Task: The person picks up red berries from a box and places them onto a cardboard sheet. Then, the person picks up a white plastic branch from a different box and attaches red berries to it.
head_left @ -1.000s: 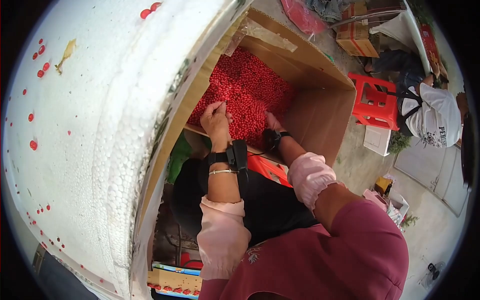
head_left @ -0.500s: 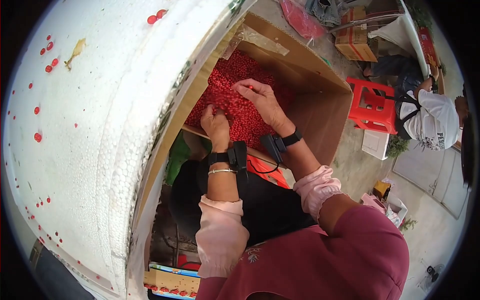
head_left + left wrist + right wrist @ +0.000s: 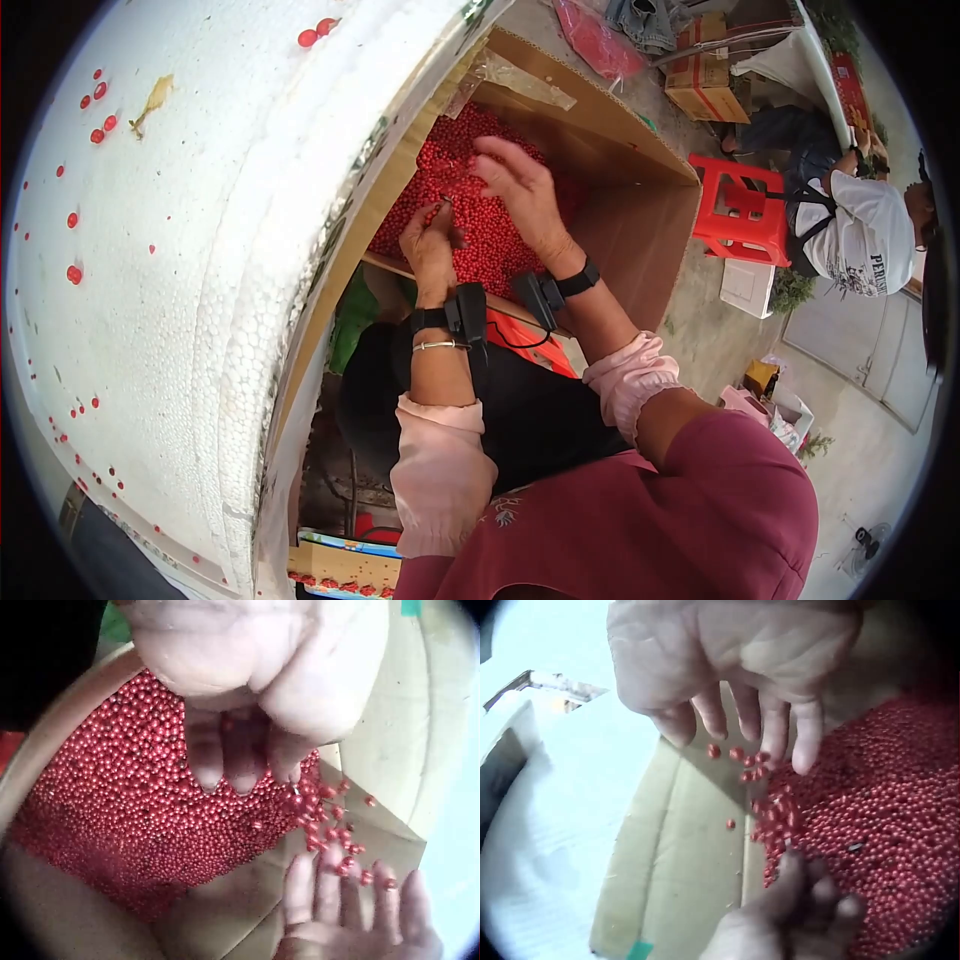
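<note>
In the head view the left hand (image 3: 430, 258) hides what its fingertips hold; the left wrist view shows its thumb and finger pinching the thin stem of a berry sprig (image 3: 330, 825), with the other fingers bent. The right hand (image 3: 530, 205) has its fingers apart and extended, at two o'clock from the left. The left wrist view shows its palm at five o'clock from the sprig; whether it touches any berry I cannot tell. In the right wrist view, the pinching hand is at six o'clock and red berries hang or fall in a blurred bunch between the hands.

Both hands are over an open cardboard box (image 3: 640, 225) at one o'clock in the head view. Inside is a thick heap of small, round, glossy berries (image 3: 490, 240), with bare brown cardboard beside it. Clear, wrinkled tape (image 3: 525, 80) sticks to the box wall near twelve o'clock. The right wrist view also shows a piece of green tape (image 3: 640, 951) at seven o'clock.

At nine o'clock in the head view is a white, beady foam surface (image 3: 200, 260) dotted with loose berries and a dry yellowish scrap (image 3: 155, 103). A red plastic stool (image 3: 740, 215) is between two and three o'clock.
</note>
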A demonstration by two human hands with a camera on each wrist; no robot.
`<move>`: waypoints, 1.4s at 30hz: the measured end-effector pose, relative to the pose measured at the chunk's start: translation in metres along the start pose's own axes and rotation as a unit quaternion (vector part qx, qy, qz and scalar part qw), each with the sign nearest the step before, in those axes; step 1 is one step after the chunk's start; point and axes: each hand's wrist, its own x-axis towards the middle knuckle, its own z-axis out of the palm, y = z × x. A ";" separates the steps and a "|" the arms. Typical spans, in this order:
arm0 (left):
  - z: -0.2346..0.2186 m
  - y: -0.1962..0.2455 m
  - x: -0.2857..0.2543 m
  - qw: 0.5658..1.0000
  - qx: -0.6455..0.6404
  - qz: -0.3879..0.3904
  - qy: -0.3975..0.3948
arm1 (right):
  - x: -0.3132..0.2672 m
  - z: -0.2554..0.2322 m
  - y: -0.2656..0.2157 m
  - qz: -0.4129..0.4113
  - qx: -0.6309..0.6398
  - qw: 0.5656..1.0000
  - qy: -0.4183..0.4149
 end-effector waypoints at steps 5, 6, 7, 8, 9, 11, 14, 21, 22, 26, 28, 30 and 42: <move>0.000 0.003 0.002 0.999 -0.038 -0.008 0.001 | 0.000 -0.061 0.134 0.058 -0.253 0.951 0.168; -0.001 0.004 0.003 0.998 -0.061 -0.015 -0.006 | -0.005 -0.070 0.165 0.021 -0.378 0.909 0.172; -0.002 0.003 0.004 0.996 -0.084 -0.022 -0.010 | -0.017 -0.082 0.195 0.086 -0.405 0.899 0.146; -0.003 0.002 0.003 0.996 -0.085 -0.024 -0.007 | -0.032 -0.086 0.215 0.153 -0.430 0.882 0.117; -0.004 0.001 0.003 0.995 -0.091 -0.027 -0.008 | -0.038 -0.089 0.256 0.155 -0.430 0.882 0.115; -0.004 0.000 0.004 0.995 -0.099 -0.031 -0.014 | -0.045 -0.085 0.320 0.353 -0.408 0.840 0.050; -0.008 -0.001 0.004 0.995 -0.091 -0.033 0.000 | -0.040 -0.058 0.247 0.402 0.171 0.899 0.028; 0.000 0.003 0.004 0.997 -0.074 -0.034 0.008 | 0.019 -0.043 0.062 0.220 0.548 0.803 -0.081; 0.001 0.002 0.004 0.996 -0.076 -0.037 0.007 | 0.023 -0.040 0.049 0.176 0.560 0.802 -0.108; 0.000 0.000 0.003 0.996 -0.074 -0.040 -0.004 | 0.033 -0.014 0.009 0.113 0.536 0.833 -0.078; -0.002 0.000 0.003 0.996 -0.073 -0.042 -0.007 | 0.035 -0.004 0.003 0.106 0.518 0.847 -0.049; -0.003 0.001 0.002 0.996 -0.077 -0.045 -0.010 | 0.037 0.004 0.002 0.086 0.476 0.874 -0.034; 0.000 0.002 0.003 0.997 -0.068 -0.040 -0.020 | 0.049 0.004 0.006 0.035 0.454 0.890 -0.026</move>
